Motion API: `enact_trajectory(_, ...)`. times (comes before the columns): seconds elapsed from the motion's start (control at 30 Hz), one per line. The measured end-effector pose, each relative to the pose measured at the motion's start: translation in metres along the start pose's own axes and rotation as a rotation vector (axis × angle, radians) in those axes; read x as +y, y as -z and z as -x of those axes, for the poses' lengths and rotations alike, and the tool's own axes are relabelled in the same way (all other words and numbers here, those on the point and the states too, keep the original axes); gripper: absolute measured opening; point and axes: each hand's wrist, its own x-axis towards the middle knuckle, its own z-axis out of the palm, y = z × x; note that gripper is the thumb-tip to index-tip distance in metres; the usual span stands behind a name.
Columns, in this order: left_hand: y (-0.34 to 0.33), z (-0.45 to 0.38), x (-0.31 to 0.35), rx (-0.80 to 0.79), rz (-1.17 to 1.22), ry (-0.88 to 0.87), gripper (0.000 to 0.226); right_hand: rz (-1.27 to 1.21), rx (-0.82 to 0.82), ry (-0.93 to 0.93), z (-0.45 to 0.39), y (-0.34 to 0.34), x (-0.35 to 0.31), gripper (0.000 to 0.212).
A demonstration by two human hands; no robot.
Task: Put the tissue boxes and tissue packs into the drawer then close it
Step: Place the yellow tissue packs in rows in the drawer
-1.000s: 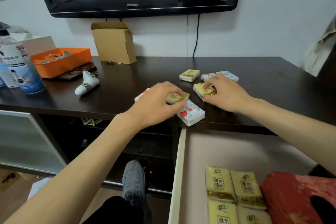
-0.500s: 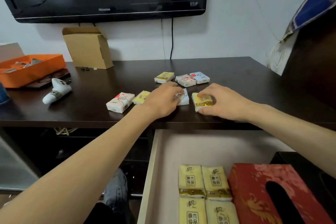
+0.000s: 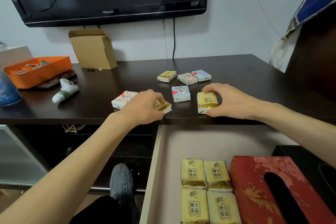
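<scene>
Holding one yellow pack (image 3: 207, 102) in right hand (image 3: 231, 102), another (image 3: 162, 106) in left hand (image 3: 143, 107); drawer (image 3: 154, 169) open, holds four packs (image 3: 206, 190) plus red box (image 3: 269, 192); five packs on counter (image 3: 109, 85) untouched.

Counter (image 3: 127, 76): dark wood, smooth, faint sheen. Tissue packs (image 3: 207, 102): glossy plastic film, crinkled. Red tissue box (image 3: 254, 187): patterned, looks cloth-like. Drawer (image 3: 190, 143) floor: matt pale board. Cardboard box (image 3: 92, 50): matt brown. Orange tray (image 3: 39, 72): smooth.
</scene>
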Motion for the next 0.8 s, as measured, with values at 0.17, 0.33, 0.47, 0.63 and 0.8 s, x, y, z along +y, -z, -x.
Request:
enact_trajectory(0.17, 0.003, 0.020, 0.005, -0.022, 0.083, 0.004, 0.029, -0.050, 0.069, 0.066, 0.029, 0.001, -0.003, 0.079)
enact_trajectory(0.33, 0.000, 0.055, 0.029, 0.018, 0.044, -0.085, 0.037, -0.081, 0.044, 0.093, 0.076, -0.005, -0.018, 0.071)
enact_trajectory(0.47, -0.027, 0.086, 0.053, -0.167, 0.235, -0.225, 0.049, 0.051, -0.055, 0.049, 0.111, -0.025, -0.020, 0.061)
enact_trajectory(0.63, -0.068, 0.097, 0.062, -0.288, 0.109, -0.326, 0.056, 0.180, -0.224, 0.008, 0.118, -0.049, -0.027, 0.061)
enact_trajectory(0.8, -0.083, 0.094, 0.055, -0.317, 0.104, -0.326, 0.060, 0.233, -0.307, -0.053, 0.118, -0.055, -0.028, 0.078)
